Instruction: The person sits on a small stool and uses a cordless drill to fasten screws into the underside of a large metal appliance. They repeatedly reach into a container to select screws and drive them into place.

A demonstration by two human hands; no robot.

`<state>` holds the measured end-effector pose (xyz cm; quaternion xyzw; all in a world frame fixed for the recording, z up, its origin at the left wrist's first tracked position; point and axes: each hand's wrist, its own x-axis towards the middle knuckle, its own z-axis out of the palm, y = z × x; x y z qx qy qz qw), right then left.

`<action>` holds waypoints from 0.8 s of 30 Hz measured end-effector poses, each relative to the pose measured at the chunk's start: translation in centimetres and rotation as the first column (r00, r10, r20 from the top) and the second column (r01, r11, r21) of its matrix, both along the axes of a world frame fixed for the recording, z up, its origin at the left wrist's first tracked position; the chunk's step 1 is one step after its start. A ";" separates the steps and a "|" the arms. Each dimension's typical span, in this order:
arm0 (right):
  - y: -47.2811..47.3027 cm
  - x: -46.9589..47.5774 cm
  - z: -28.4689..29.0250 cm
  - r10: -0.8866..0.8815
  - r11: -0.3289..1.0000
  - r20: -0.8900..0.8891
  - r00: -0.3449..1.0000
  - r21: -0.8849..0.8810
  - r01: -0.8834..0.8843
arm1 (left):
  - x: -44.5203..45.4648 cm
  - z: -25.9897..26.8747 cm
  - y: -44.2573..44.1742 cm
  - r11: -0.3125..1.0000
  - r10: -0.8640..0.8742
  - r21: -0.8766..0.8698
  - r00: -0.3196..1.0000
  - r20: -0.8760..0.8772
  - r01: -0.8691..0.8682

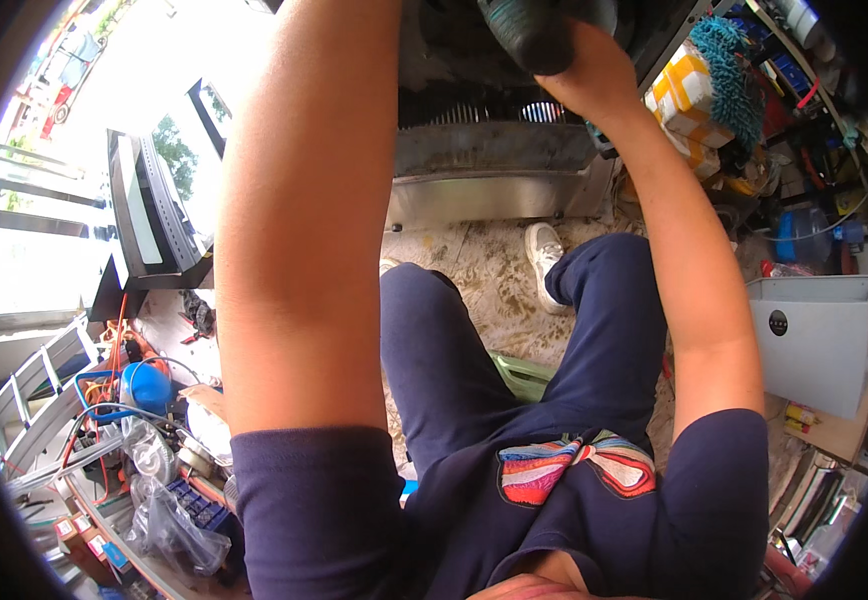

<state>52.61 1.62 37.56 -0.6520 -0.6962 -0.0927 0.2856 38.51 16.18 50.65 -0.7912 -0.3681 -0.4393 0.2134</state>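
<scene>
My right hand [603,75] is at the top right of the head view, its fingers wrapped around the grip of a dark teal cordless power tool [528,34], likely a drill. The rear of its body faces me, and part of its base shows below the wrist. Its front end is cut off or hidden. My left arm stretches up past the top edge, so my left hand is out of view. In front of me stands a metal appliance with a dark interior, a slotted vent [460,112] and a stainless steel lower panel [479,199].
A green plastic stool [528,375] is beneath me on the stained floor [471,255]. Taped foam boxes [681,90] and a grey metal box [813,337] stand at right. At left are a glass-fronted panel [153,202], an aluminium ladder [44,375] and a cluttered bench with plastic bags [179,525].
</scene>
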 end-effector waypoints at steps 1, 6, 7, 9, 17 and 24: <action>0.1 0.2 -0.5 0.024 1.000 -0.027 0.999 -0.001 -0.024 | 0.1 0.2 -0.3 0.999 0.032 -0.031 0.999 -0.023 -0.033; 0.8 -1.3 -2.4 -0.030 0.999 -0.190 0.981 0.020 0.034 | -0.1 0.8 -1.0 0.986 -0.001 -0.165 0.999 -0.053 -0.008; 1.1 -1.2 -3.0 -0.033 0.998 -0.183 0.982 0.040 0.041 | 0.0 0.8 -1.0 0.990 0.032 -0.137 0.998 -0.060 -0.040; 1.2 -1.5 -3.3 -0.050 0.998 -0.192 0.980 0.034 0.057 | 0.2 0.6 -0.8 0.991 0.103 -0.079 0.992 -0.075 -0.109; 0.3 -2.8 -4.0 -0.101 0.995 -0.265 0.959 -0.009 0.103 | 0.1 0.8 -0.9 0.982 0.169 -0.062 0.972 -0.162 -0.181; 0.5 -2.4 -5.0 -0.073 0.995 -0.241 0.968 0.048 0.087 | 0.1 0.9 -1.1 0.978 0.177 -0.069 0.964 -0.200 -0.194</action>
